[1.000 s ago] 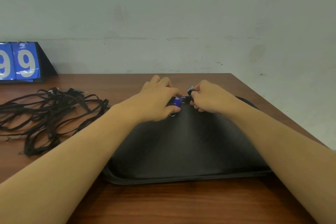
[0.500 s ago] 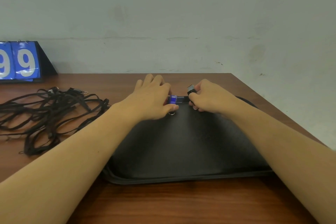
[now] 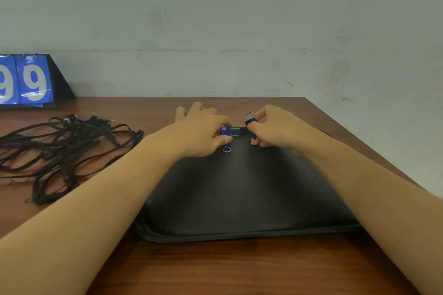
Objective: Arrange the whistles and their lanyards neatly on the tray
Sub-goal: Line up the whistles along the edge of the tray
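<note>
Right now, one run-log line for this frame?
left hand: holds blue whistle | right hand: holds black whistle | both at tray far edge | lanyards: tangled on table, off tray

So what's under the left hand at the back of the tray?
The left hand grips a blue whistle with a metal ring at its near end, over the black tray. A sliver of red shows beside it; the fingers hide the rest.

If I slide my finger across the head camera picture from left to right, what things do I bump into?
Blue scoreboard → tangled black lanyards → left hand → blue whistle → black whistle → right hand.
</note>
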`<state>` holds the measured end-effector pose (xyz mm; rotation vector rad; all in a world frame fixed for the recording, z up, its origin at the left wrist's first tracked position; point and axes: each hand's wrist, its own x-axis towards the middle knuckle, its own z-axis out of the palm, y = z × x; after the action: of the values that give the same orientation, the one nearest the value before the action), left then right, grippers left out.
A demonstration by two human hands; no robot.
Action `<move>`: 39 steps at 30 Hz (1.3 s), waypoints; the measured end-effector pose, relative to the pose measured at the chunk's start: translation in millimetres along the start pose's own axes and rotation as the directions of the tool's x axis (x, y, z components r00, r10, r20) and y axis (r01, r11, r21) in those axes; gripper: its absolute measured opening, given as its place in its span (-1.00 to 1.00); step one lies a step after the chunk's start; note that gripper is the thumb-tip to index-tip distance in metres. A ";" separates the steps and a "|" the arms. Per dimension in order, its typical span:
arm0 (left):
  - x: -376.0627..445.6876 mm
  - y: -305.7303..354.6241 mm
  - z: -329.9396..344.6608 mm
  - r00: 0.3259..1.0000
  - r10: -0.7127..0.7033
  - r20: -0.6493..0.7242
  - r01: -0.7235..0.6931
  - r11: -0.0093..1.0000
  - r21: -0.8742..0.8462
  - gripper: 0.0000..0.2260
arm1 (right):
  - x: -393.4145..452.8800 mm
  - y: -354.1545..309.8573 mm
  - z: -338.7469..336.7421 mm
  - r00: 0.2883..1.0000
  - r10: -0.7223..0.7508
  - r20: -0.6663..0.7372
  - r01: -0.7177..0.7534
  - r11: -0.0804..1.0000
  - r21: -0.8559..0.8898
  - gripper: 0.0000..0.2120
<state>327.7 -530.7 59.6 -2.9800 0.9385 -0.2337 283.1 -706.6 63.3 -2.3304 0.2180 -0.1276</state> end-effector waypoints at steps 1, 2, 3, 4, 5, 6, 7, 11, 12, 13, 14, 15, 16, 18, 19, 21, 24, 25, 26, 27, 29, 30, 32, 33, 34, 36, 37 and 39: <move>-0.1 0.4 -0.2 1.000 -0.004 -0.003 0.004 1.000 0.012 -0.59 | -0.1 0.1 -0.1 1.000 -0.001 0.001 0.001 1.000 0.011 -0.94; -0.3 0.6 -0.3 1.000 -0.008 -0.006 0.008 1.000 0.019 -0.59 | 1.0 0.8 0.1 1.000 -0.003 0.006 0.003 1.000 0.015 -0.91; -0.5 0.4 -0.3 1.000 -0.012 -0.008 0.012 1.000 0.021 -0.59 | 1.8 1.1 0.4 1.000 -0.001 0.010 0.001 1.000 0.020 -0.88; -0.5 0.2 -0.3 1.000 -0.015 -0.008 0.016 1.000 0.021 -0.60 | 2.9 1.4 0.8 1.000 0.004 0.013 -0.004 1.000 0.026 -0.86; -0.6 -0.2 -0.4 1.000 -0.017 -0.007 0.018 1.000 0.019 -0.60 | 3.4 1.6 1.4 1.000 0.010 0.013 -0.011 0.999 0.036 -0.83; -1.0 -0.3 -0.6 1.000 -0.018 -0.007 0.019 1.000 0.016 -0.60 | 4.7 2.2 1.9 1.000 0.018 0.017 -0.019 0.998 0.052 -0.79; -1.2 -0.2 -0.7 1.000 -0.020 -0.008 0.020 1.000 0.013 -0.61 | 5.2 2.3 2.3 0.999 0.025 0.024 -0.027 0.997 0.069 -0.76; -1.2 0.6 0.3 0.999 -0.039 -0.024 0.039 0.999 -0.006 -0.65 | 3.8 3.0 2.9 0.998 0.006 0.055 -0.013 0.993 0.113 -0.72; -1.0 0.1 0.6 0.998 -0.048 -0.034 0.047 0.999 -0.018 -0.66 | 3.6 3.3 3.0 0.998 0.001 0.060 -0.008 0.993 0.119 -0.72; -0.3 -0.6 0.3 0.998 -0.057 -0.038 0.056 0.998 -0.028 -0.67 | 3.3 3.5 3.1 0.998 0.000 0.064 -0.008 0.993 0.121 -0.73; 0.6 -1.8 -0.3 0.997 -0.066 -0.037 0.064 0.997 -0.033 -0.67 | 3.6 3.7 3.1 0.998 0.001 0.067 -0.009 0.992 0.124 -0.75; 1.6 -3.5 -1.2 0.997 -0.074 -0.033 0.073 0.997 -0.035 -0.67 | 3.6 4.0 3.1 0.998 0.001 0.068 -0.010 0.992 0.126 -0.77; 2.5 -5.7 -2.0 0.996 -0.084 -0.032 0.083 0.996 -0.035 -0.66 | 4.0 4.2 3.3 0.998 0.001 0.067 -0.009 0.992 0.124 -0.78; 3.0 -10.8 -4.2 0.993 -0.107 -0.043 0.105 0.994 -0.043 -0.65 | 3.9 4.4 3.5 0.998 -0.003 0.060 -0.004 0.994 0.108 -0.78; 2.7 -13.5 -5.2 0.992 -0.113 -0.049 0.110 0.992 -0.054 -0.66 | 3.7 4.6 3.6 0.998 -0.004 0.055 -0.001 0.995 0.096 -0.77; 1.0 -18.2 -6.7 0.993 -0.107 -0.046 0.103 0.991 -0.091 -0.70 | 3.9 4.9 3.9 0.999 -0.006 0.048 0.002 0.997 0.076 -0.75; -2.3 -22.9 -8.8 0.998 -0.061 -0.034 0.056 0.989 -0.140 -0.73 | 3.7 4.4 4.1 0.998 -0.016 0.062 0.012 0.997 0.073 -0.74; -2.8 -23.7 -9.5 0.998 -0.047 -0.031 0.042 0.989 -0.140 -0.73 | 3.2 4.3 4.0 0.998 -0.020 0.066 0.016 0.998 0.068 -0.74; -2.7 -24.4 -10.0 0.999 -0.036 -0.026 0.032 0.991 -0.132 -0.73 | 3.4 4.4 4.2 0.997 -0.024 0.068 0.020 0.998 0.062 -0.75; -2.7 -24.4 -10.3 0.999 -0.026 -0.019 0.024 0.992 -0.120 -0.72 | 3.2 4.3 4.4 0.997 -0.026 0.067 0.023 0.998 0.050 -0.76; -2.7 -23.9 -11.0 1.000 -0.010 -0.001 0.010 0.995 -0.095 -0.72 | 3.3 3.8 5.2 0.997 -0.032 0.065 0.031 0.999 0.018 -0.82; -3.0 -23.4 -11.6 1.000 -0.005 0.007 0.005 0.996 -0.085 -0.73 | 3.3 3.4 5.7 0.997 -0.035 0.067 0.035 0.999 0.001 -0.86; -3.8 -22.1 -12.4 1.000 0.003 0.021 -0.001 0.997 -0.072 -0.74 | 1.9 2.3 6.3 0.996 -0.037 0.077 0.039 0.999 -0.021 -0.90; -4.2 -21.5 -12.8 1.000 0.007 0.027 -0.005 0.998 -0.066 -0.74 | 1.3 2.3 6.3 0.996 -0.038 0.079 0.040 0.999 -0.030 -0.89; -4.3 -20.9 -13.2 1.000 0.010 0.029 -0.009 0.998 -0.061 -0.73 | 1.3 2.3 6.5 0.996 -0.040 0.079 0.043 0.998 -0.040 -0.88; -3.9 -20.7 -13.5 0.999 0.014 0.030 -0.012 0.998 -0.059 -0.72 | 1.0 2.5 7.0 0.996 -0.049 0.080 0.054 0.997 -0.061 -0.89; -3.7 -20.7 -13.3 0.999 0.014 0.032 -0.012 0.998 -0.060 -0.72 | 0.1 2.2 7.2 0.995 -0.052 0.081 0.057 0.996 -0.070 -0.89; -3.5 -20.9 -12.8 0.999 0.012 0.038 -0.010 0.998 -0.062 -0.72 | -1.8 1.3 6.5 0.995 -0.053 0.079 0.060 0.994 -0.089 -0.84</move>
<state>334.9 -511.1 72.9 -3.0222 0.9751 -0.1494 282.2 -702.5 57.8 -2.4281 0.1217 -0.0574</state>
